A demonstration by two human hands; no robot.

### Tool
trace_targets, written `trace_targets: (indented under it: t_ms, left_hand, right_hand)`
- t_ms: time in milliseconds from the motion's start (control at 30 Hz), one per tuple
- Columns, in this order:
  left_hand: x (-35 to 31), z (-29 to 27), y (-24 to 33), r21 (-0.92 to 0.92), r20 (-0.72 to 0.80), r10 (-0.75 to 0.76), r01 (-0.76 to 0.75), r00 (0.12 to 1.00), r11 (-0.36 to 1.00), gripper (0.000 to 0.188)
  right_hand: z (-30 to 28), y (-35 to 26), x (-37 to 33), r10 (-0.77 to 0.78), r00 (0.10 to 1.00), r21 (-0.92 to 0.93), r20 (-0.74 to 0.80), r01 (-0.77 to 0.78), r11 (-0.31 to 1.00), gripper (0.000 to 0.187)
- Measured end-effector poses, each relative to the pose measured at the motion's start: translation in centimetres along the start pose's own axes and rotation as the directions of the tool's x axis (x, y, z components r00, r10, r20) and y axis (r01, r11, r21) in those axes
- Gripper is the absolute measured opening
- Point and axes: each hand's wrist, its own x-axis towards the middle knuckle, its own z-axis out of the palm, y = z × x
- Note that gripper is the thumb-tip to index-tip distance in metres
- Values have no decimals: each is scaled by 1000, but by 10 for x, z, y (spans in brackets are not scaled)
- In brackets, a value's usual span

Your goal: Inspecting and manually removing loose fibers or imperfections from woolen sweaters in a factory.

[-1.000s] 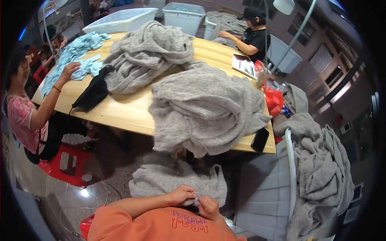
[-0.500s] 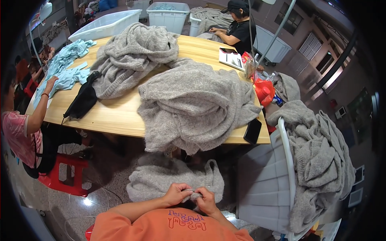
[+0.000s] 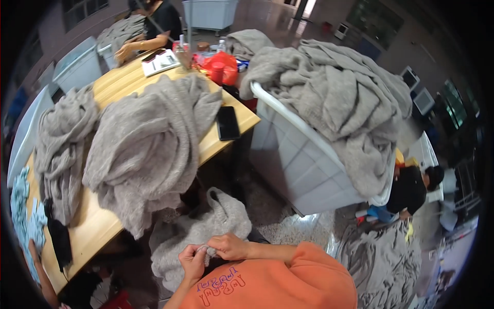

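Note:
A grey knitted garment (image 3: 226,213) lies bunched across my lap, below the table's edge. My left hand (image 3: 192,261) pinches a small bit of its knit between thumb and fingers. Close beside it, my right hand (image 3: 228,246) is closed on the same piece, the two sets of fingertips almost meeting in front of my orange shirt. What exactly lies between the fingertips is too small to make out, apart from a little grey knit. A loop of the garment stands up beyond my right hand.
A wooden table (image 3: 239,117) bears heaped grey knits (image 3: 146,149), a black phone (image 3: 228,123) and a red bag (image 3: 218,67). To the right stands a white bin (image 3: 293,170) overflowing with grey knits (image 3: 339,92). Co-workers are at the far side, left edge and right.
My view has swung to the right, bringing the bin nearer the middle and showing a person and grey cloth at the right. Both hands still pinch the garment.

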Motion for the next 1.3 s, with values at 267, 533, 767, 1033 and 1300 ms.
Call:
trace_targets:
  t_ms: [267,533,767,1033,1300]
  left_hand:
    - [18,15,-3,355,-70,149,-115,986,928,21]
    - [17,38,8,591,34,557,-467,830,658,16]
    - [15,21,5,597,187,552,-540,813,593,13]
    - [-21,-80,-59,986,74,-166,-48,983,157,81]
    - [4,-100,-56,912,-101,-138,147,985,382,29]
  right_hand:
    - [8,3,-4,44,984,-133,-175,-68,989,9]
    - [-4,0,6,184,927,17,-325,-189,982,6]
    - [-3,4,7,86,952,-71,-295,-112,991,16]
    - [-30,50,-42,186,970,101,-158,-171,980,13]
    - [-18,128,-101,788,434,600,-436,-512,614,12]
